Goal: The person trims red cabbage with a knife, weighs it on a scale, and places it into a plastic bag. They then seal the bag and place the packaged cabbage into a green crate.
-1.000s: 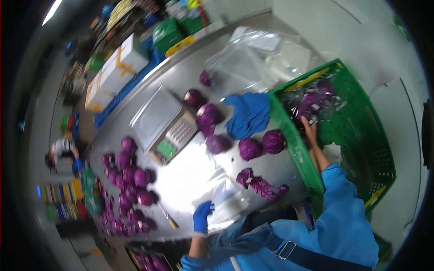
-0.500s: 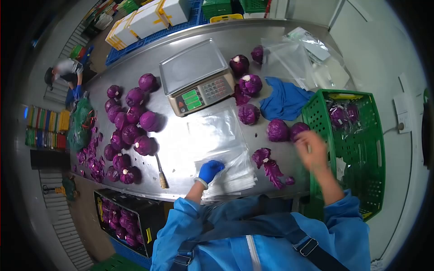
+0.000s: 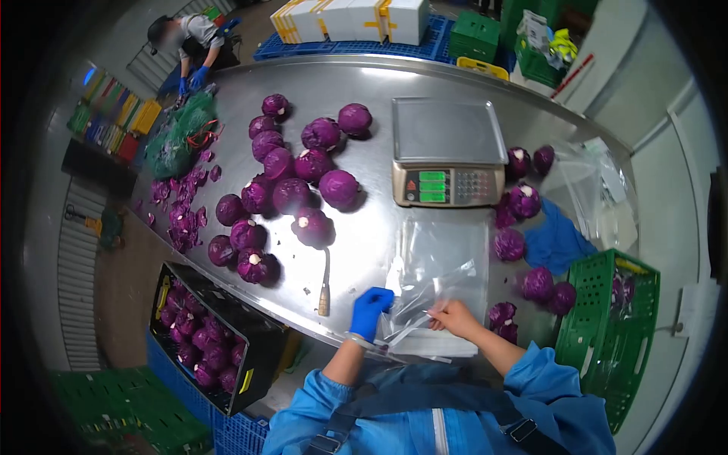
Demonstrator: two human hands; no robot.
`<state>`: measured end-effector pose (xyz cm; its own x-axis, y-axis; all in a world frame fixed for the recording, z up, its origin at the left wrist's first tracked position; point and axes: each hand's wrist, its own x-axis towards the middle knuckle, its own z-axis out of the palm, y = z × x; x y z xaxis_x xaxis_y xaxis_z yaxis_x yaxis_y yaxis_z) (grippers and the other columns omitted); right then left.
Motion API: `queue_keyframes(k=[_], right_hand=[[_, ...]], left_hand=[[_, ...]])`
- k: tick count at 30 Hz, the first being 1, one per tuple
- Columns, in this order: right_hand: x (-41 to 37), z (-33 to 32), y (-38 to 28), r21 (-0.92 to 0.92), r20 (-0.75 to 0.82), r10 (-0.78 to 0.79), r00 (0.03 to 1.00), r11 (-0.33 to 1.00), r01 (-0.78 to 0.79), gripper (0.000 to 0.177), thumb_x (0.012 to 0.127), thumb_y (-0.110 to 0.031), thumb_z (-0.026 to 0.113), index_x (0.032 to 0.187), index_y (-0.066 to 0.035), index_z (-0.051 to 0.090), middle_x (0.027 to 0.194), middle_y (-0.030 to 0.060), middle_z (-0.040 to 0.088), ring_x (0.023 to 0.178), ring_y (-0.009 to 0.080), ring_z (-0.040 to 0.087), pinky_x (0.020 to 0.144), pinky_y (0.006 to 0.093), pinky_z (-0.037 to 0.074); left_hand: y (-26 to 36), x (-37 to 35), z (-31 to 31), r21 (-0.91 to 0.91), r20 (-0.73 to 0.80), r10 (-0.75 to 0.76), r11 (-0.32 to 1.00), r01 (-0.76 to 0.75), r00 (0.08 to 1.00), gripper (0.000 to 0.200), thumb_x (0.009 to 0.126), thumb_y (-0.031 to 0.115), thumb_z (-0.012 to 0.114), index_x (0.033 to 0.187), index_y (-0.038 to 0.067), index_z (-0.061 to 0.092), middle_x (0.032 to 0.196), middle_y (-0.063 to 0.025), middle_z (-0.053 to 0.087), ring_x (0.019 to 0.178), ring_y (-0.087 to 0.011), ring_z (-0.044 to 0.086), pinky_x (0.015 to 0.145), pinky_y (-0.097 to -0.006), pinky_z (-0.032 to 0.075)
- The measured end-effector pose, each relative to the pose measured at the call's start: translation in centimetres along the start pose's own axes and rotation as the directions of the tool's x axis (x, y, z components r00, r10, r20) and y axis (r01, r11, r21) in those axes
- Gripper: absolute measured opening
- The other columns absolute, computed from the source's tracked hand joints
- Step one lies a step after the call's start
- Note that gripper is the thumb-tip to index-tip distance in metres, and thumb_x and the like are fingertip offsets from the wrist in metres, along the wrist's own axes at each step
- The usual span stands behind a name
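A stack of clear plastic bags (image 3: 447,243) lies on the steel table, just below the weighing scale (image 3: 449,163). My left hand (image 3: 370,312), in a blue glove, is closed at the left edge of the top plastic bag. My bare right hand (image 3: 456,318) pinches the lifted film of that bag near its lower end. Right of the stack are several red cabbages (image 3: 538,283) and some loose leaves (image 3: 502,314). Left of my gloved hand lies a knife (image 3: 324,292) with a wooden handle, and beyond it a group of red cabbages (image 3: 292,196).
A green crate (image 3: 576,334) with bagged cabbage stands at the right, near a blue cloth (image 3: 557,239). A black crate (image 3: 254,349) of cabbages is at lower left. Across the table, a co-worker (image 3: 205,45) in blue gloves handles a green net sack (image 3: 182,136).
My right hand has left the cabbage beside the green crate and come left to the bags, where it grips film. The top bag's film is now raised. The view has turned left.
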<state>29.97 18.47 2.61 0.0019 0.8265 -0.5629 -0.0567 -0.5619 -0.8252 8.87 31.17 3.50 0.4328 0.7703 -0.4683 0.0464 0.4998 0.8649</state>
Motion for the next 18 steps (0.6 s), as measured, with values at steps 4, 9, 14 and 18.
queue_keyframes(k=[4,9,14,18], right_hand=[[0.4,-2.3,-7.0,-0.512,0.487,0.007,0.873,0.813,0.279,0.024,0.09,-0.019,0.065,0.103,0.001,0.067,0.089,0.0108,0.071,0.082,0.0165,0.068,0.074,0.029,0.053],[10.6,-2.9,-20.6,-0.161,-0.15,-0.361,0.921,0.928,0.337,0.045,0.082,-0.022,0.074,0.119,0.0,0.059,0.103,0.0087,0.067,0.091,0.0134,0.063,0.083,0.029,0.05],[29.0,-1.6,-28.3,-0.84,-0.082,-0.736,0.672,0.414,0.351,0.081,0.07,-0.02,0.08,0.139,-0.011,0.04,0.141,0.0181,0.039,0.128,0.0325,0.042,0.104,0.0434,0.038],[40.2,-1.8,-32.0,-0.987,-0.064,-0.709,0.702,0.151,0.062,0.099,0.06,-0.023,0.086,0.144,-0.018,0.034,0.148,0.0168,0.029,0.134,0.041,0.031,0.106,0.0524,0.035]], left_hand=[[3.1,1.2,-5.2,0.294,-0.313,0.407,0.901,-0.32,0.858,0.009,0.089,0.006,0.062,0.097,0.002,0.063,0.083,-0.0048,0.063,0.074,-0.0125,0.059,0.071,-0.0266,0.048],[6.8,-0.1,-4.3,0.664,0.214,0.435,0.592,-0.457,0.875,0.017,0.086,0.012,0.067,0.101,0.005,0.067,0.094,-0.0158,0.068,0.083,-0.03,0.068,0.071,-0.0351,0.053],[2.2,1.9,-2.9,0.633,0.532,0.103,0.611,-0.475,0.841,0.031,0.088,0.013,0.056,0.119,0.006,0.06,0.109,-0.0182,0.063,0.093,-0.0329,0.064,0.08,-0.0416,0.051],[0.8,2.6,-5.4,0.607,0.634,0.363,0.313,-0.73,0.683,0.034,0.082,0.01,0.053,0.116,0.008,0.058,0.102,-0.019,0.062,0.085,-0.0336,0.062,0.073,-0.041,0.051]])
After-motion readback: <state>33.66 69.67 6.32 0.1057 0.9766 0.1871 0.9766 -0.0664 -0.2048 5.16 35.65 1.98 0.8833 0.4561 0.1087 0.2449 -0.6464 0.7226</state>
